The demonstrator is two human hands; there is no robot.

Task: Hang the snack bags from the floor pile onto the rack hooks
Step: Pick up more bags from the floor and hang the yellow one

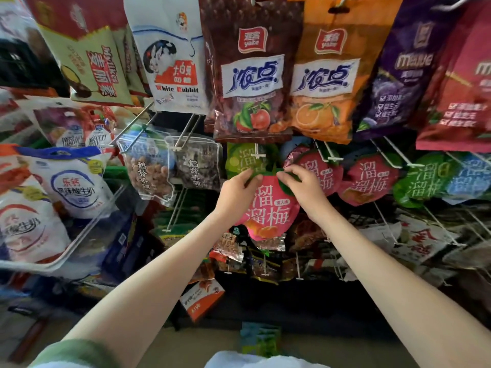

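Left hand [240,184] and right hand [300,185] both pinch the green leaf-shaped top edge of a pink strawberry-shaped foil snack bag [268,208], thumbs in front and fingers curled behind, one hand at each upper corner. The bag hangs upright between the hands in front of the rack, its top just below the tip of a white wire rack hook [256,154] that already carries a green round bag of the same kind [237,160]. It is not yet on any hook. The hang hole is hidden by the fingers, so its alignment cannot be judged. Risk 1: the hole misses the hook tip and the foil buckles or tears at the hole if pushed on. Risk 2: the bag goes onto the green-bag hook, while matching pink round bags [318,172] hang just to the right. Risk 3: a knuckle nudges neighbouring bags off their pegs. Remaining floor pile of green and blue bags [261,338] lies below, near the person.
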